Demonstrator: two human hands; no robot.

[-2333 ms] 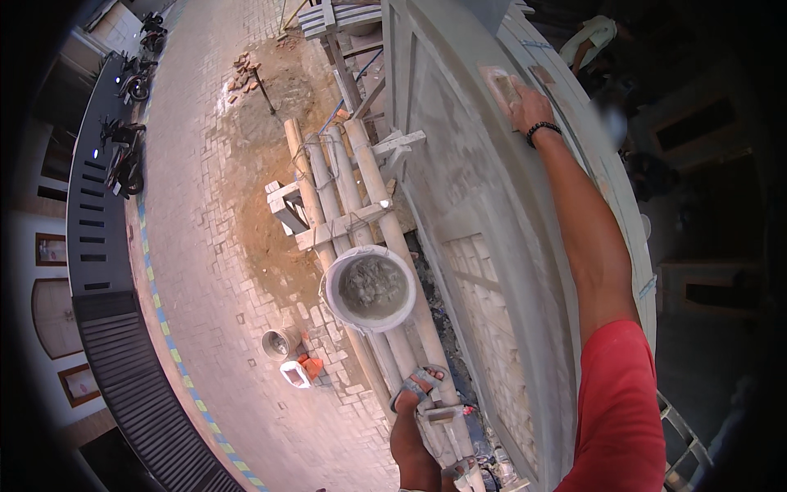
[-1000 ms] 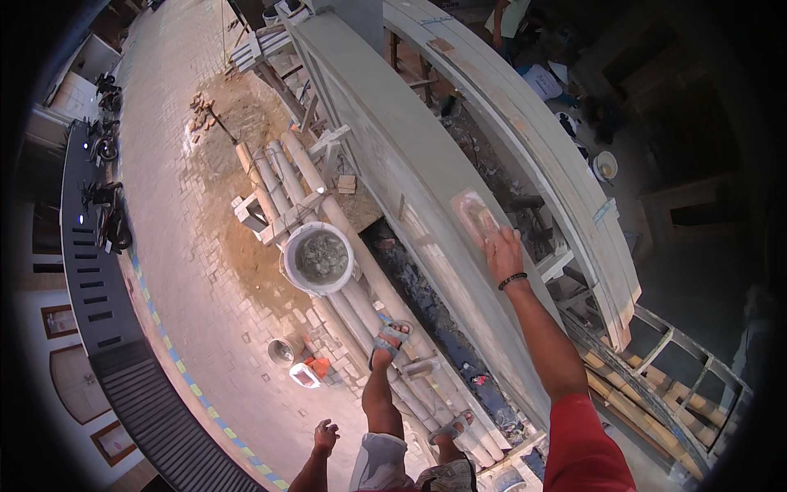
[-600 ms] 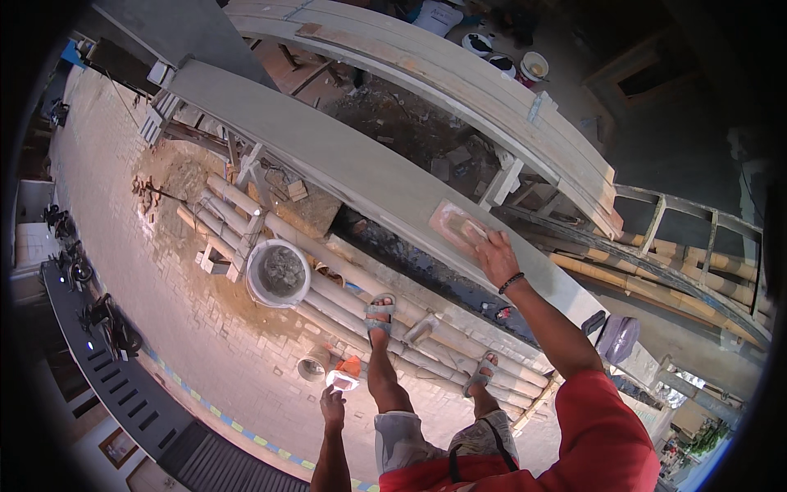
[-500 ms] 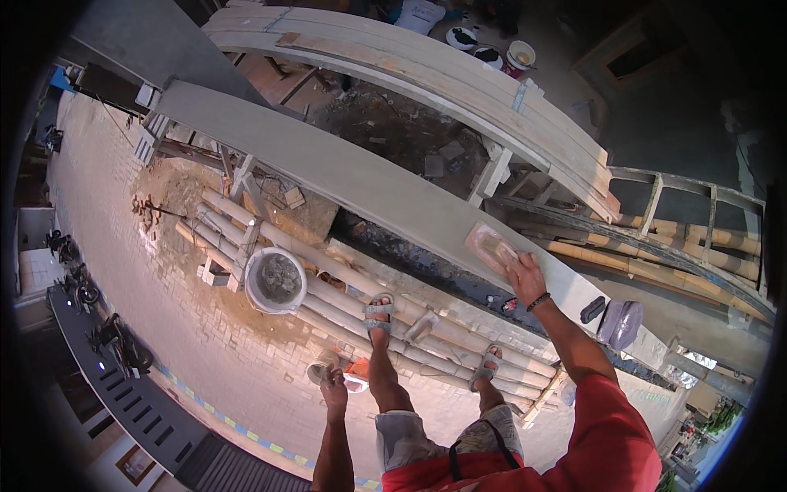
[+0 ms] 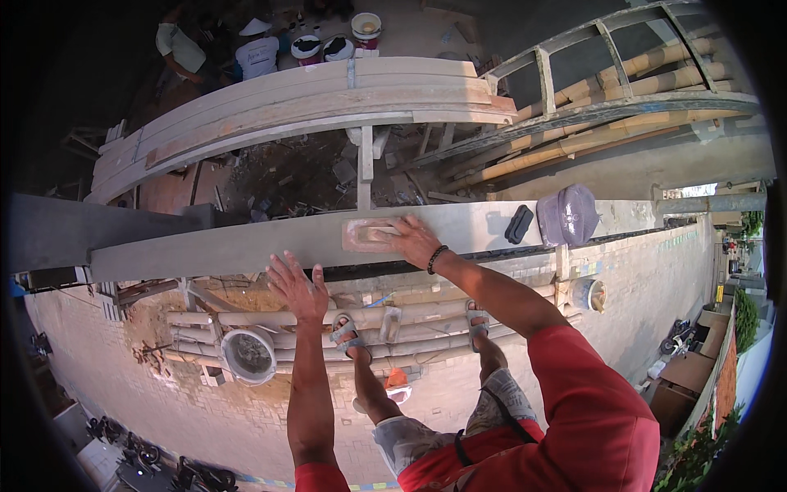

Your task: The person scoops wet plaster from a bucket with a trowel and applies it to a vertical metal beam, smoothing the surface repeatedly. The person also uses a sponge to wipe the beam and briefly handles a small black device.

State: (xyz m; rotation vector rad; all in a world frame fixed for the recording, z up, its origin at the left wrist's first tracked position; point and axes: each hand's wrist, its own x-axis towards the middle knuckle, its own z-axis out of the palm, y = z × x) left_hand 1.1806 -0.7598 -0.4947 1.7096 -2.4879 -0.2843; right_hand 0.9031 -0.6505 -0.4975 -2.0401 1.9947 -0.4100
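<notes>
The right hand lies flat, fingers closed over a plaster float pressed on the grey beam. The float's long axis runs along the beam. The left hand, fingers spread, holds nothing, just below the beam and left of the float. A bucket sits well below the beam.

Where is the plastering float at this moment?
In the head view, the plastering float lies flat on the grey wall top, centre frame, under the right hand.
</notes>
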